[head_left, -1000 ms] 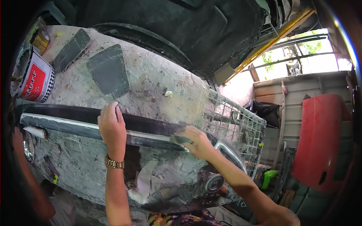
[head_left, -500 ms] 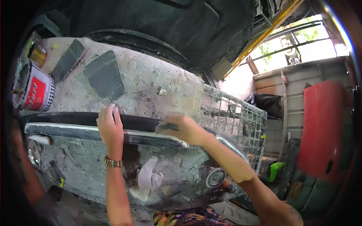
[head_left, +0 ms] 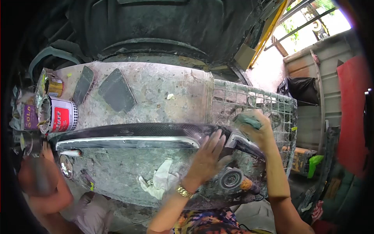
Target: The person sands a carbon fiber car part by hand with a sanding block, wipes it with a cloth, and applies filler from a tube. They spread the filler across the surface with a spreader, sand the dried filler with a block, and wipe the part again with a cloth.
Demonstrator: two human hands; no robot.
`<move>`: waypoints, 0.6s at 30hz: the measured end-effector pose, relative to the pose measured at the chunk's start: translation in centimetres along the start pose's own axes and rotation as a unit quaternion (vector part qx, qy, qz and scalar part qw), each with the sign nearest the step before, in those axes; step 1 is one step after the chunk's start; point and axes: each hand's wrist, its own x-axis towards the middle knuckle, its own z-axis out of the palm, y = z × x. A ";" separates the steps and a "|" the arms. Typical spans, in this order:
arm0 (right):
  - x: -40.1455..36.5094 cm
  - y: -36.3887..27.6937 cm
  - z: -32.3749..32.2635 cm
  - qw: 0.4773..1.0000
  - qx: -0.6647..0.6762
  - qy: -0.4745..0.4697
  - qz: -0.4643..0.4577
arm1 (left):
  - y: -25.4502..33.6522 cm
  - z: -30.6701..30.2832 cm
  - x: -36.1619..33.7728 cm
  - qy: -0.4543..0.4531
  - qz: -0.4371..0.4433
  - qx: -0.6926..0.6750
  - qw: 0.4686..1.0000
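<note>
A long dark car trim piece (head_left: 128, 132) with a carbon-weave face and a pale stripe along its edge lies across the dusty bench. My left hand (head_left: 205, 158), gold watch at the wrist, rests with its fingers stretched out against the trim near its right part. Gripped in my right hand (head_left: 263, 128) is a folded sheet of grey-green sandpaper (head_left: 247, 121), over the curved right end of the trim. Just below that end lies a power sander (head_left: 231, 178) with a round pad and orange body. A crumpled white cloth (head_left: 161, 179) is left of it.
Two dark flat sheets (head_left: 117, 91) lie behind the trim. Tins, one a red-labelled can (head_left: 62, 116), stand at the left. A co-worker's arm (head_left: 54, 191) reaches in there. Wire mesh (head_left: 230, 95) covers the bench's right end; a red panel (head_left: 352, 117) stands beyond.
My left hand has slid right along the trim and flattened out. My right hand, with the sandpaper, has moved right to the curved end. The view has shifted, showing more of the co-worker.
</note>
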 end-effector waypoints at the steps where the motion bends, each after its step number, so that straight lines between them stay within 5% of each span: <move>1: -0.1 0.6 -0.5 1.000 0.007 0.001 0.001 | 0.8 -0.2 0.6 0.034 0.013 0.010 0.999; 4: -0.6 2.8 -1.6 0.985 0.150 -0.002 0.088 | -0.3 -0.3 0.3 0.055 0.020 0.054 0.997; 7: -0.8 4.4 -1.2 0.983 0.141 -0.022 0.120 | -2.7 -0.8 -1.7 0.015 -0.009 0.119 0.993; 16: -0.7 4.4 2.5 0.981 0.161 -0.037 0.099 | -8.4 -3.8 -5.2 -0.129 -0.001 0.283 0.950; 18: -0.7 4.8 2.2 0.979 0.152 -0.079 0.111 | -9.3 -6.7 -7.0 -0.054 -0.091 0.411 0.906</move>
